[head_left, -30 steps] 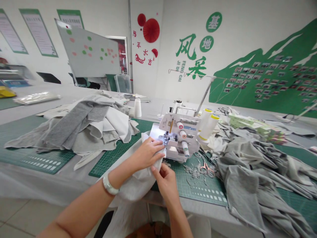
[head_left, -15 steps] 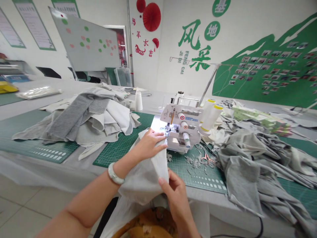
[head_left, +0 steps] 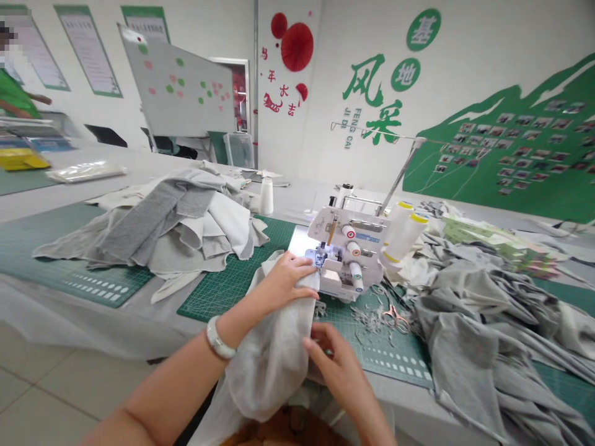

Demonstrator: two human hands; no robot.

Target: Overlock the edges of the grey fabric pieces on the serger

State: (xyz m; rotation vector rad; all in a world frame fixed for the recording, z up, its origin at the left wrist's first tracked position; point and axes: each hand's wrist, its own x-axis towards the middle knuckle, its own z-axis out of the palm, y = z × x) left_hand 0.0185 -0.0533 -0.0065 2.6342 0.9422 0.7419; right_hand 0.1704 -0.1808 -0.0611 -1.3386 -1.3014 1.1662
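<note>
A white overlock sewing machine (head_left: 348,248), its lamp lit, stands on a green cutting mat. My left hand (head_left: 292,282) lies flat with spread fingers on pale thin fabric (head_left: 274,359), just left of the needle area. The fabric hangs over the table's front edge towards my lap. Nearer to me, my right hand (head_left: 332,353) is at the fabric's right edge, thumb and fingers curved round it in a pinch. Rose-gold scissors (head_left: 396,318) and grey thread scraps (head_left: 372,317) lie right of the machine's base.
Grey and white cloth pieces (head_left: 158,217) are heaped at left, beside a white thread cone (head_left: 266,196). A large grey cloth pile (head_left: 488,310) fills the right. Cones (head_left: 409,235) stand behind the machine. A person in green (head_left: 16,93) is at far left.
The view has shifted, so the scene sits slightly lower and further right. The fabric between my hands has folded and bunched differently. A person has come into view at the far left.
</note>
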